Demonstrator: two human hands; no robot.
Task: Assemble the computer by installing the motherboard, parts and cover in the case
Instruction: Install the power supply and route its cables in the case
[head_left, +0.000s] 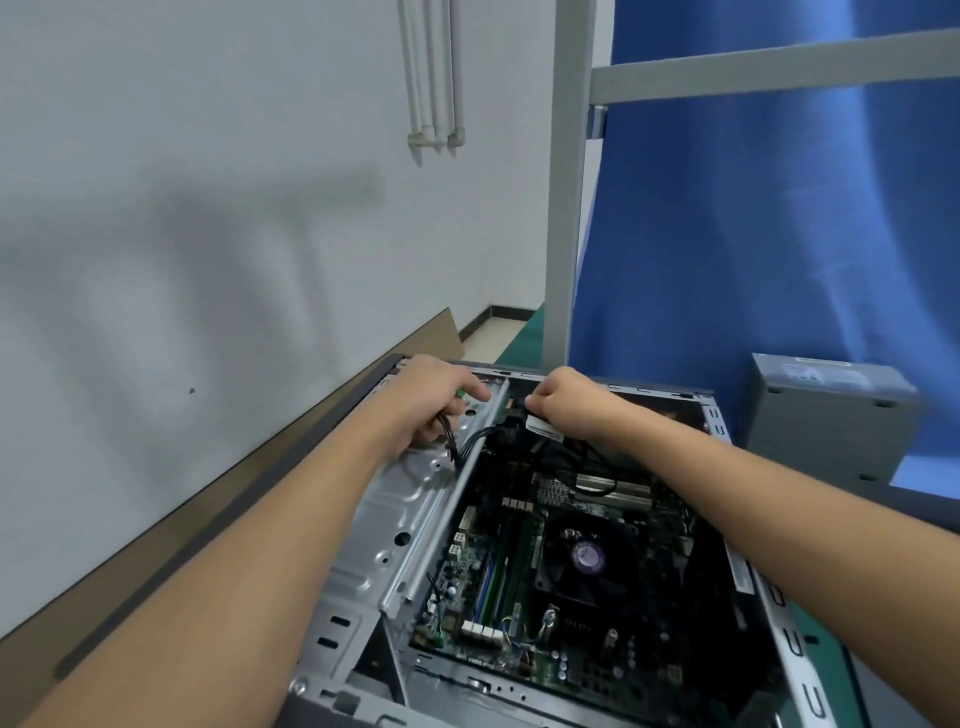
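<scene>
An open grey computer case (395, 499) lies flat in front of me. The green motherboard (498, 587) sits inside it, with a black round CPU fan (589, 558) near the middle. At the far left end of the case, over the metal drive bay, my left hand (431, 400) is closed around a bundle of black cables (457, 447). Just to its right, my right hand (563, 400) pinches a cable connector with a white tag (543, 428) at the case's far edge. The cables run down from both hands into the case.
A grey power supply box (831, 415) stands at the right on a blue surface. A white wall rises close on the left, with a cardboard sheet (431, 338) leaning against it. A grey metal frame post (566, 182) and a blue curtain (753, 234) are behind the case.
</scene>
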